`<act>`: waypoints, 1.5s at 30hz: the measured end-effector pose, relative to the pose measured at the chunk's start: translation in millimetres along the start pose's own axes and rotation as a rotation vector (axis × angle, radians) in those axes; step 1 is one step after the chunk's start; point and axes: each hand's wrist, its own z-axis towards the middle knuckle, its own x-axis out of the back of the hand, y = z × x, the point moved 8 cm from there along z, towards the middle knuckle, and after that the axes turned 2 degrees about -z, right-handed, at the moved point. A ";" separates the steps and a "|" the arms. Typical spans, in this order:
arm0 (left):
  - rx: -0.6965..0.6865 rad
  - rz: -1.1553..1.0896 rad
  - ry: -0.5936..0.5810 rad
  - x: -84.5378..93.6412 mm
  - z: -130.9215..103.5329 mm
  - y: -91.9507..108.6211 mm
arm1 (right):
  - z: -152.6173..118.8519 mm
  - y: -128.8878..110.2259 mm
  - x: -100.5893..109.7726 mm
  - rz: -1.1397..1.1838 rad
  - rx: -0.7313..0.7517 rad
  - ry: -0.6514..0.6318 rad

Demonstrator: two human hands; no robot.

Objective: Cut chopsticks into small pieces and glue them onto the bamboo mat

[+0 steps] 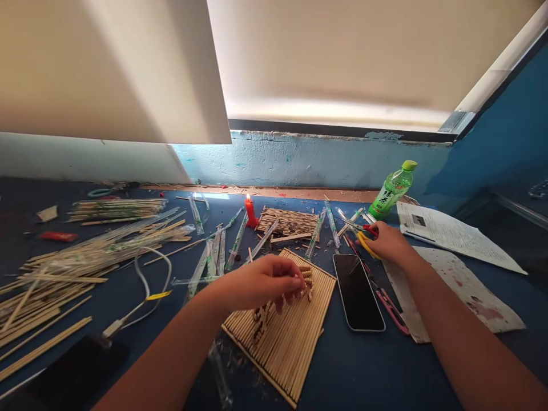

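Note:
A panel of pale round sticks laid side by side (295, 337) lies on the dark blue table in front of me. Over its upper part is my left hand (274, 282), thumb and fingers pinched together; whatever they may hold is too small or hidden to make out. Short stick pieces (259, 325) stand in rows on the panel, partly covered by this hand. To the right, my right hand (387, 242) closes on a pliers-like tool (366, 242) with red and yellow handles, its metal end pointing away to the left.
A lit red candle (250, 211) stands behind the panel, near a smaller stick panel (286, 221). A phone (358, 291), a pink-handled cutter (391, 311), papers (458, 237) and a green bottle (391, 191) are rightward. Loose sticks (55, 285), clear wrappers and a white cable (143, 285) spread leftward.

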 end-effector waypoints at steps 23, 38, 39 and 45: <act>-0.042 0.568 0.069 -7.5 -19.4 11.6 | -12.4 -17.7 18.9 0.025 0.132 -0.050; -0.131 0.382 0.330 12.2 -4.8 19.7 | -187.7 -161.3 19.2 0.261 1.092 -0.659; -0.129 0.366 0.340 13.9 -5.4 19.5 | -188.1 -161.3 20.1 0.247 1.107 -0.651; -0.070 0.360 0.438 32.8 -12.3 19.0 | -193.0 -162.3 21.1 0.174 1.166 -0.592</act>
